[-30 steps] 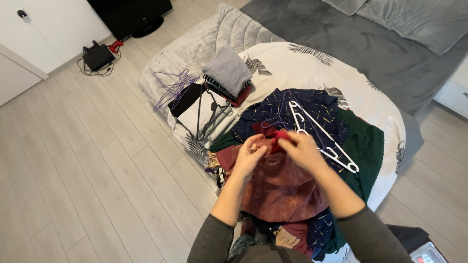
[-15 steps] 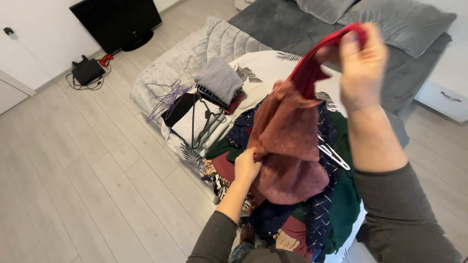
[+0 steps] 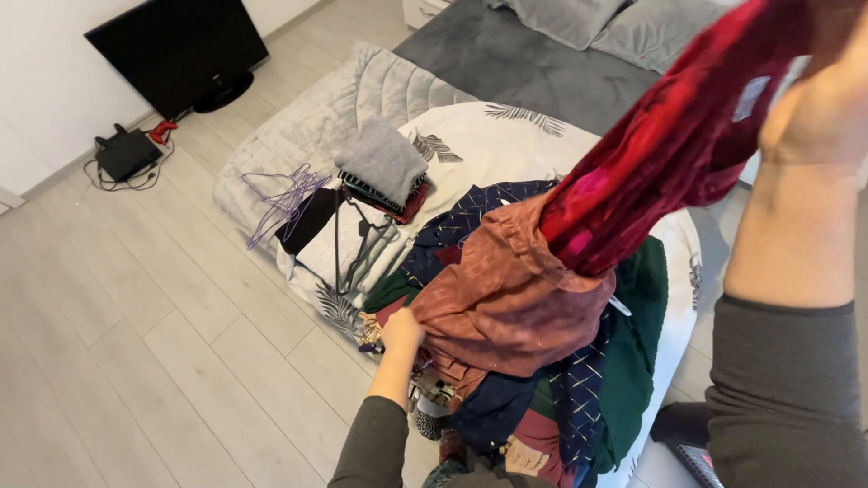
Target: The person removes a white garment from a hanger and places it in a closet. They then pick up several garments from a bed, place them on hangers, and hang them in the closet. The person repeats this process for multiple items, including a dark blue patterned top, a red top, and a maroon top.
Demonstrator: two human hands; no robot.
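Observation:
My right hand is raised high at the upper right and grips a dark red garment that hangs down towards the pile. My left hand is low, holding the edge of a rust-brown garment that lies on top of a heap of clothes at the bed's foot. Beneath it lie a navy patterned garment and a dark green one. A white hanger is mostly hidden behind the lifted cloth.
A stack of folded clothes topped by a grey one sits on the bed's left corner, with purple hangers and black hangers beside it. A black TV and a router stand on the floor by the wall. Grey pillows lie at the bed's head.
My right hand has lifted the red garment from the pile up high to the right. My left hand has dropped lower along the rust-brown garment. The view has shifted right.

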